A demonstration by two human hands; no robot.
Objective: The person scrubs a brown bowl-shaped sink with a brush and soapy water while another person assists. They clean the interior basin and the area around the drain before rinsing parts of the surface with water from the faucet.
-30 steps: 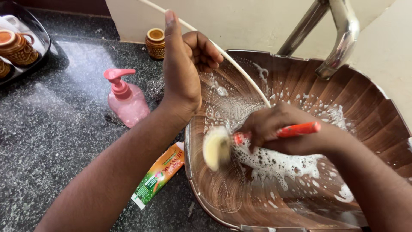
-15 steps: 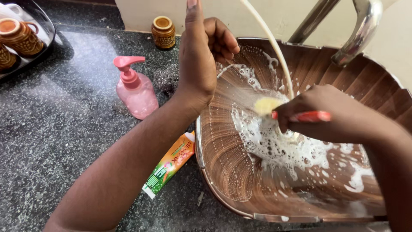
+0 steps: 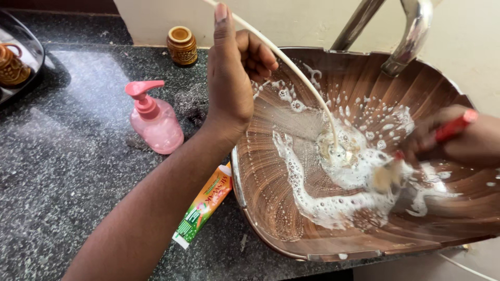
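A brown ribbed wash basin (image 3: 271,208) holds white soap foam (image 3: 333,203). My right hand (image 3: 458,138) grips a red-handled scrub brush (image 3: 416,156); its pale bristle head, blurred, presses on the basin's right slope near the drain. My left hand (image 3: 232,73) is raised over the basin's left rim, fingers curled round a thin white hose (image 3: 291,67) that runs down to the drain (image 3: 336,151). The thumb points up.
A steel tap (image 3: 411,36) arches over the basin's far side. On the dark speckled counter stand a pink pump bottle (image 3: 153,122), a small brown jar (image 3: 182,46) and a lying orange-green tube (image 3: 203,205). A dark tray with brown mugs (image 3: 13,62) sits far left.
My right hand has swept the brush from the basin's left side, past the middle, to the right slope. The left hand keeps the hose, whose lower end now points at the drain.
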